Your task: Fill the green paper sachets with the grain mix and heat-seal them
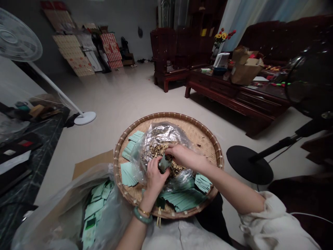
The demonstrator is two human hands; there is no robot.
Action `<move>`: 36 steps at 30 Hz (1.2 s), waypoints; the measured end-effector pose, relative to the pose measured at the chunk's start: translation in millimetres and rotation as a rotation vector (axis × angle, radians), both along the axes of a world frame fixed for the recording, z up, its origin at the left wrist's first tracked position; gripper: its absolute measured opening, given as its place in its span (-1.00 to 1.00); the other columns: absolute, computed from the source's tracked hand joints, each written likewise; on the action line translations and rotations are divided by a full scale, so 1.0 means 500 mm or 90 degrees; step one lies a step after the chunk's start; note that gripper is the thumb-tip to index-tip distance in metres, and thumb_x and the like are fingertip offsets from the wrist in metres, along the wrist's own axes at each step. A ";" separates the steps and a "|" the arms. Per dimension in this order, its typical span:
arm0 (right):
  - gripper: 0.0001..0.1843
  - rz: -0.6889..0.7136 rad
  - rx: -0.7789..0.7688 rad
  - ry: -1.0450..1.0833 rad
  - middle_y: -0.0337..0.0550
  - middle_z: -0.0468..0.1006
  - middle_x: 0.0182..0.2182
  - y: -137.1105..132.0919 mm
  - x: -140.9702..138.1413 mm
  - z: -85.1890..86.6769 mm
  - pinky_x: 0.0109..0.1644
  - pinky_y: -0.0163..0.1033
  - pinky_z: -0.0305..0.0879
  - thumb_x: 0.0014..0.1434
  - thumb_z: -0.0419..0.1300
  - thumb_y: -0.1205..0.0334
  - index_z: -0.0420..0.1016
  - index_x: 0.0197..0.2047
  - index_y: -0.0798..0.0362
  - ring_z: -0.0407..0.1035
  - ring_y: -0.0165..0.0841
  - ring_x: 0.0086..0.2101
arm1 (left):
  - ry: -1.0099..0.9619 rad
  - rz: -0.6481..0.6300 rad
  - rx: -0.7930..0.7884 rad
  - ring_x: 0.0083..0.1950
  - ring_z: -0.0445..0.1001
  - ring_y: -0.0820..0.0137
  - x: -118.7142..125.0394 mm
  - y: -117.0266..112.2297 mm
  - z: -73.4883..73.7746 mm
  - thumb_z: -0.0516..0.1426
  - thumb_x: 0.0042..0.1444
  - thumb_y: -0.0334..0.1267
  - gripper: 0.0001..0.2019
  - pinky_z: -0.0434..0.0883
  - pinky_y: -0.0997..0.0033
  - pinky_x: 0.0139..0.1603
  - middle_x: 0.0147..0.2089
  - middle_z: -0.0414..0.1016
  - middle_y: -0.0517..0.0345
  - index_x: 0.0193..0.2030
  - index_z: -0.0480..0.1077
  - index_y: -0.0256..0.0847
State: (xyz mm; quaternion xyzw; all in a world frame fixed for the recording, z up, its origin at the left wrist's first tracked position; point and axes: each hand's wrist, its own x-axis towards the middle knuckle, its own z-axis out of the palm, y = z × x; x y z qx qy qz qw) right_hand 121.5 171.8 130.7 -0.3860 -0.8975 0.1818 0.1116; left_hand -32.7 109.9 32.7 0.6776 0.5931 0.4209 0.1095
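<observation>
My left hand point(155, 175) is wrapped around a small pale-green paper packet point(163, 164), held upright with its mouth upward. At the packet's mouth, my right hand point(182, 155) has its fingers pinched together; what is between them is hidden. Both hands are above an open clear plastic bag point(168, 130) containing a loose dried mix point(155, 150) of dark and yellowish bits. The bag lies in a round woven bamboo tray point(208, 146). Flat green packets point(128, 174) are fanned out along the tray's left side, and more packets point(184, 199) lie along its near edge.
A large clear bag point(65, 194) with many green packets stands left of the tray, near a piece of cardboard point(92, 162). A white fan point(84, 118) is at the left, a black fan base point(249, 165) at the right. Beyond is a dark wooden table point(229, 90).
</observation>
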 end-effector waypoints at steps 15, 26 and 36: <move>-0.56 0.047 -0.047 0.070 -0.09 0.54 -0.25 -0.004 0.008 0.012 -0.14 -0.26 0.25 -0.11 0.08 0.66 0.48 -0.17 0.13 0.40 -0.29 -0.21 | -0.022 0.014 -0.031 -0.05 0.38 0.18 -0.002 0.000 -0.012 0.21 -0.10 -0.39 -0.56 0.38 0.15 -0.10 -0.10 0.43 0.02 -0.01 0.30 -0.18; -0.62 -0.011 -0.020 0.087 -0.06 0.51 -0.28 -0.011 -0.012 -0.007 -0.19 -0.29 0.25 -0.06 0.13 0.64 0.49 -0.17 0.15 0.38 -0.31 -0.25 | -0.012 0.005 -0.032 -0.06 0.38 0.19 -0.003 -0.003 -0.014 0.21 -0.09 -0.38 -0.57 0.40 0.17 -0.13 -0.09 0.43 0.01 -0.01 0.30 -0.18; -0.86 -0.087 -0.062 0.260 -0.15 0.53 -0.34 -0.009 0.009 -0.010 -0.27 -0.30 0.30 0.12 0.15 0.45 0.49 -0.27 0.10 0.39 -0.39 -0.33 | -0.020 0.017 -0.032 -0.05 0.39 0.20 -0.007 -0.004 -0.016 0.20 -0.08 -0.38 -0.58 0.42 0.19 -0.14 -0.10 0.41 0.01 -0.01 0.28 -0.19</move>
